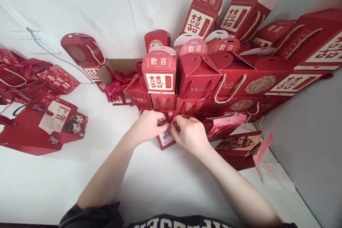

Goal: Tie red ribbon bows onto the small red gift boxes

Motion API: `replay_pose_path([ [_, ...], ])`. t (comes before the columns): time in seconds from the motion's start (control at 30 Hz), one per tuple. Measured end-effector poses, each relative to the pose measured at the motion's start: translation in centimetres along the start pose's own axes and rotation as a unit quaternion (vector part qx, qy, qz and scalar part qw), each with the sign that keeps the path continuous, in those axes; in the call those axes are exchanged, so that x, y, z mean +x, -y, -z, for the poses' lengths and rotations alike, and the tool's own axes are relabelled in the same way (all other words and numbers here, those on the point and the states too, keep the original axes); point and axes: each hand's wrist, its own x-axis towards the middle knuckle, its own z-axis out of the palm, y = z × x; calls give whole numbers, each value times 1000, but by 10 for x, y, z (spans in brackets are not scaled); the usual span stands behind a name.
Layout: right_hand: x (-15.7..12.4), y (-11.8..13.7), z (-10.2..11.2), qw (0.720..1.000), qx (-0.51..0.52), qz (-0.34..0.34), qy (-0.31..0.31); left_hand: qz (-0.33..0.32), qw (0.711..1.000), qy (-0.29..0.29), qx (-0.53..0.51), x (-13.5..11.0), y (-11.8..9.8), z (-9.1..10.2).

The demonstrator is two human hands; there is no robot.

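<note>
Both hands meet over the top of a small red gift box (pixel 166 141) with a white printed panel, near the middle of the white table. A dark red ribbon (pixel 169 114) forms a loop between them. My left hand (pixel 151 124) pinches the ribbon from the left, thumb and fingers pressed together. From the right, my right hand (pixel 189 132) has its curled fingertips on the same ribbon. Most of the box's top is hidden behind my fingers. Right behind stands an upright red gift box (pixel 159 74) with a cream label.
Stacked red boxes (pixel 240 82) with rope handles line the back and right. Behind my left hand, a cardboard carton (pixel 121 65) holds ribbons. More red boxes (pixel 37 124) lie at the left. Pink-edged open boxes (pixel 240 146) sit at right, beside a grey wall (pixel 312 124).
</note>
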Motion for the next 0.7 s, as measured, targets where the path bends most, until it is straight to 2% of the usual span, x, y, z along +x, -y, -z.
replay_pose_path([
  [0.1,-2,7,0,985,91,-138,48,-6,1000,-6,-22,0,0,-1],
  [0.2,0,8,6,968,141,-186,87,-12,1000,-6,-9,3,1,0],
  [0.3,3,4,17,972,157,-147,92,-9,1000,-7,8,5,1,2],
  [0.43,7,-7,28,982,174,-56,39,-7,1000,-4,6,6,2,4],
  [0.5,8,-13,28,981,187,-21,37,-9,1000,6,5,5,3,4],
  [0.7,9,-21,17,976,202,-13,78,-7,1000,21,7,5,3,6],
])
